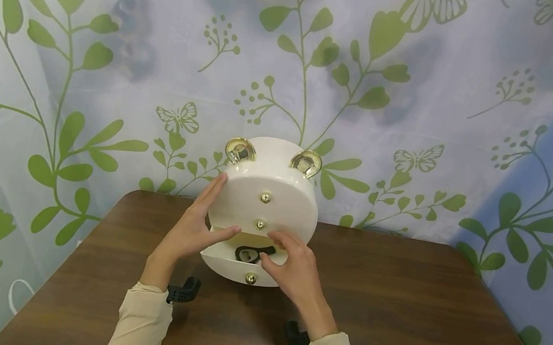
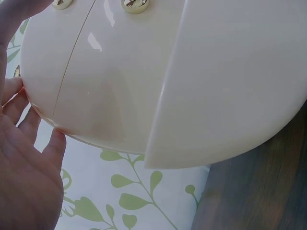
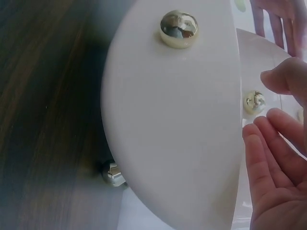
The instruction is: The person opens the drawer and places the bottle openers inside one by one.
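Observation:
A round white drawer box (image 1: pixel 238 206) with gold ear-shaped trims and gold knobs stands on the table. Its bottom drawer (image 1: pixel 224 268) is pulled out toward me. Inside the drawer lies a black looped, strap-like thing (image 1: pixel 240 253), its right end partly behind my right hand. My left hand (image 1: pixel 188 235) rests its extended fingers against the box's left side, thumb pointing across the front; the fingertips touch the edge in the left wrist view. Over the right of the drawer is my right hand (image 1: pixel 298 266), thumb and fingers apart and nothing between them in the right wrist view.
The brown wooden table (image 1: pixel 409 329) extends to both sides of the box. Behind it hangs a pale curtain (image 1: pixel 162 68) with green leaves and butterflies. A black wrist mount (image 1: pixel 184 290) sits at the left wrist. A white loop (image 1: pixel 17 294) shows beside the table's left edge.

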A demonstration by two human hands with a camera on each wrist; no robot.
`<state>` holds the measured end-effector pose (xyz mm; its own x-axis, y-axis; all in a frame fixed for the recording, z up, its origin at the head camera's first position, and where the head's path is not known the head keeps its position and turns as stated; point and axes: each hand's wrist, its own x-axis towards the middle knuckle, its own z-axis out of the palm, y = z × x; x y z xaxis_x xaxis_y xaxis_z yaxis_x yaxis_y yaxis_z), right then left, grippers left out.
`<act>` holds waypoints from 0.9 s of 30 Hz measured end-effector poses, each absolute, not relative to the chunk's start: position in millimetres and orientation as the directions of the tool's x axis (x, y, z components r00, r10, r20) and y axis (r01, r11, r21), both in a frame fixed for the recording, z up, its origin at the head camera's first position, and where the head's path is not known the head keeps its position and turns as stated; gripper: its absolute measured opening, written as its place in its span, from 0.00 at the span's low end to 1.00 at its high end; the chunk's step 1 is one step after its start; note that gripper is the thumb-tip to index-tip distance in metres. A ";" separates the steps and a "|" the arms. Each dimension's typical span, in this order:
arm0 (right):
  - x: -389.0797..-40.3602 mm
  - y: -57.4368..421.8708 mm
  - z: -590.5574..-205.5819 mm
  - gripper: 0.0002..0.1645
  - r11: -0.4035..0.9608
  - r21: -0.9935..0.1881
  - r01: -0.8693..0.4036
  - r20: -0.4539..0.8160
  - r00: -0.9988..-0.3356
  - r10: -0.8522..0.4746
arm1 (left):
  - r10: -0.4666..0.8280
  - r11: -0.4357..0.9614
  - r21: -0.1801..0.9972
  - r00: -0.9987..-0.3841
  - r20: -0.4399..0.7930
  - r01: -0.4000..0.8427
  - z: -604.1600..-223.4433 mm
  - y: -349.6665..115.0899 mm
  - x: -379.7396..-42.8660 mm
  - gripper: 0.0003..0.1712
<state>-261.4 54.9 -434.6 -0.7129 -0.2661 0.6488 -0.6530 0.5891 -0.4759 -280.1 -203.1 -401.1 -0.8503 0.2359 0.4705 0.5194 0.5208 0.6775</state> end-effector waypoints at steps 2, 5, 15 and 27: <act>-260.2 54.5 -434.2 0.22 0.578 -0.488 -0.654 0.645 -0.717 -0.266 | 0.236 0.520 0.676 -0.849 0.473 0.522 -401.3 -202.9 -280.3 0.64; -258.0 53.6 -433.1 0.21 0.566 -0.500 -0.656 0.642 -0.719 -0.266 | 0.236 0.521 0.675 -0.848 0.474 0.523 -401.3 -202.9 -280.3 0.64; -251.5 49.1 -430.9 0.18 0.530 -0.474 -0.703 0.691 -0.671 -0.271 | 0.238 0.520 0.675 -0.847 0.475 0.524 -402.0 -203.1 -280.5 0.64; -246.1 46.8 -437.8 0.17 0.451 -0.498 -0.741 0.691 -0.653 -0.310 | 0.238 0.520 0.670 -0.843 0.482 0.530 -402.0 -202.9 -281.9 0.64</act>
<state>-246.1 46.8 -437.8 -0.6533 -0.3099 0.6908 -0.7406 0.4511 -0.4980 -281.9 -202.9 -402.0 -0.8431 0.2380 0.4823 0.5300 0.5200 0.6699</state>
